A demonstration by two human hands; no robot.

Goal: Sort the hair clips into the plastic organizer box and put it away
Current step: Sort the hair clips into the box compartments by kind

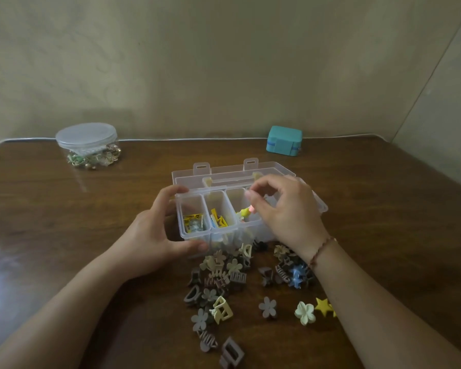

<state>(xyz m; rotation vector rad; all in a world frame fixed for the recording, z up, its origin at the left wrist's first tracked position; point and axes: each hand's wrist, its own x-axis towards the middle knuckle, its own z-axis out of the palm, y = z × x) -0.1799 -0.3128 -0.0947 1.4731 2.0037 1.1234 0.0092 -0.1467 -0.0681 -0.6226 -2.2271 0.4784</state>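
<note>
Clips first, nearest the viewer: loose pile of hair clips (224, 278) spread on the wooden table (64, 235) between the two forearms; a brown rectangular clip (230, 352) closest of all, then a cream claw clip (222, 309), grey flower clip (268, 307), pale flower clip (305, 312) and yellow star clip (323, 306) toward the right arm; long axes lie every way, no common alignment.

Beyond the pile, touching its far edge: plastic organizer box (197, 235), lid thrown back and open; compartments run left to right, the three leftmost already holding yellow and mixed clips.

Left hand (155, 233) grips the box's left end, thumb on the near wall, fingers curled over the far rim; steadying, by the look of it.

Right hand (285, 209) hovers over the third and fourth compartments, fingertips pinched together; a small pink-orange clip (249, 209) shows just under them, but whether it is pinched or already released I cannot tell.

Judgement: sorting is early, most clips unsorted; the next pick lies toward the body and below the right hand, so the right hand is nearer to the star and flower clips; the left is occupied.

Farther back, well apart: lidded clear tub (87, 145) of trinkets at far left; teal case (284, 141) at far right, by the wall.
</note>
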